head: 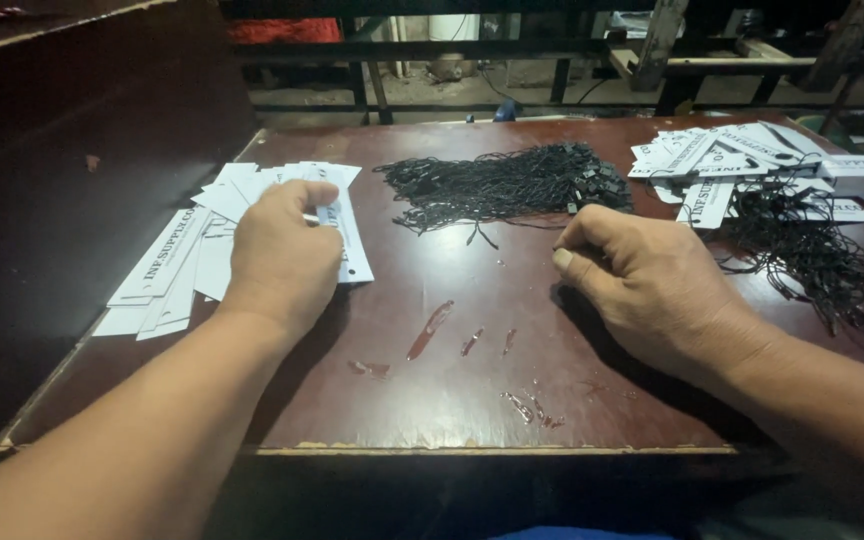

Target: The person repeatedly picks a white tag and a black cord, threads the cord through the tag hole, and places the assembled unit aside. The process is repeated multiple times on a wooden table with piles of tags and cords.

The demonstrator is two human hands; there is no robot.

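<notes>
left hand (282, 250) pinching one card off the white card stack (177, 265), left of frame | right hand (642, 275) loosely curled, empty, below black string pile (512, 185) | cards likely light, stiff, slippery: grip an edge | table (452, 390)

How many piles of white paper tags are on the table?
2: one pile of white tags under the left hand, another pile at the far right, beyond the right hand.

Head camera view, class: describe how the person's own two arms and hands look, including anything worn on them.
Both forearms are bare to the bottom edge of the picture, with no sleeves in view. The left hand and right hand wear no gloves, and no rings, watch or bracelet show. The nails that show are short. A strip of blue cloth shows at the bottom edge.
</notes>
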